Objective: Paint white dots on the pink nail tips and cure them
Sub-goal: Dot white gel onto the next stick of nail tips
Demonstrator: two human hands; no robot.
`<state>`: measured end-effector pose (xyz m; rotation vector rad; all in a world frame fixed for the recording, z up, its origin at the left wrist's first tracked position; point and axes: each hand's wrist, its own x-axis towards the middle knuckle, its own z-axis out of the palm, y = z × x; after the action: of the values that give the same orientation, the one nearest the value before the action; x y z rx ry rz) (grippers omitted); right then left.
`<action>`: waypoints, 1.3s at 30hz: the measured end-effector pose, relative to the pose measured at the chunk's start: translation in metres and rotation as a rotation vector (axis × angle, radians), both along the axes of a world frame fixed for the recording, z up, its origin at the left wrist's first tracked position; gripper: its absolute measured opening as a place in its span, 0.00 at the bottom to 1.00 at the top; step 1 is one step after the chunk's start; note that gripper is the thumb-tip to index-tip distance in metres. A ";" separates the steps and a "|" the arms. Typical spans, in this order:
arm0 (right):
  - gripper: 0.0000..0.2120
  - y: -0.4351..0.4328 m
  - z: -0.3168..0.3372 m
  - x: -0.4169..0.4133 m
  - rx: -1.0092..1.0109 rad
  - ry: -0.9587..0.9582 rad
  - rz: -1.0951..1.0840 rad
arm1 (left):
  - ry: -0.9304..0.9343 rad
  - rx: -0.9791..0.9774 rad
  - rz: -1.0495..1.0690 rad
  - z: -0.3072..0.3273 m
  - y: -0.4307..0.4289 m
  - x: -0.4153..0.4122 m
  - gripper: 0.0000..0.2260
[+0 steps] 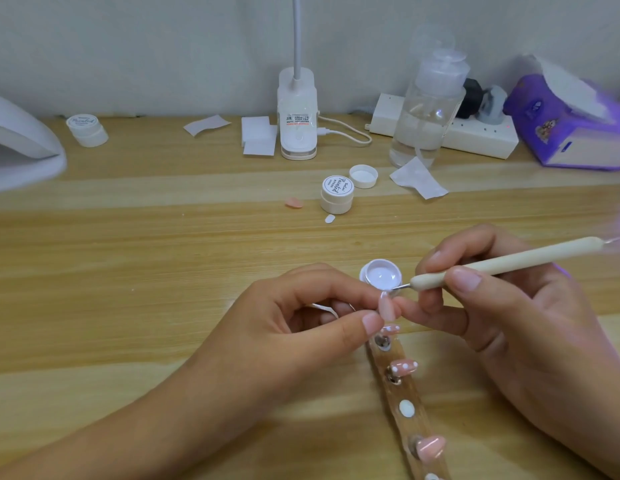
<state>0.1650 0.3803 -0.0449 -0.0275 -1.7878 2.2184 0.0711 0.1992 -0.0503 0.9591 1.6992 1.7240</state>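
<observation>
**Clerk:** Item under work, and where is it?

**Inspector:** One pink nail tip (387, 308), held off the table. It is just beside the open pot of white gel (380, 274), at the pot's six o'clock. From the tip toward five o'clock runs the wooden holder strip (414, 427). It carries a dotted tip (404, 367) and, further along, a plain pink tip (430, 446).

**Clerk:** Handling character?

**Inspector:** Judged very light, thin and stiff, with a glossy face that is likely slippery. Wet dots would smear at a touch. The hold belongs on the side edges, with the painted face left clear.

**Clerk:** State of the grips?

**Inspector:** The left hand (301, 306) pinches the tip by its sides between thumb and forefinger, and the remaining fingers are curled loosely. The right hand (509, 323) clamps the dotting tool (502, 263) pen-fashion near its working end. The metal point sits at the tip's upper end, about its one o'clock. Whether it touches cannot be told. A lower finger of the right hand meets the left fingertips, apparently as a brace.

**Clerk:** Curing?

**Inspector:** The white curing lamp (21, 143) stands at the frame's ten o'clock, well apart. This tip is judged not yet cured.
</observation>
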 end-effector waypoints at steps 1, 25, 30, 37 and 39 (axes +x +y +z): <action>0.13 0.000 0.000 0.000 0.005 0.000 0.002 | 0.003 -0.001 0.000 0.000 0.000 0.000 0.05; 0.14 0.001 -0.003 0.000 -0.001 0.007 0.015 | 0.012 -0.006 0.007 0.001 0.001 0.001 0.04; 0.10 0.001 -0.002 -0.001 0.014 0.019 0.009 | 0.008 -0.007 0.009 0.001 0.001 0.001 0.04; 0.11 0.002 -0.003 -0.002 0.031 0.063 0.019 | 0.005 -0.019 0.018 0.001 0.001 0.001 0.05; 0.12 0.004 -0.003 -0.003 0.077 0.073 -0.015 | 0.006 -0.026 0.019 0.001 0.001 0.001 0.05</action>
<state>0.1622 0.3847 -0.0474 0.0553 -1.8262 2.1107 0.0718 0.1998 -0.0489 0.9406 1.7352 1.7086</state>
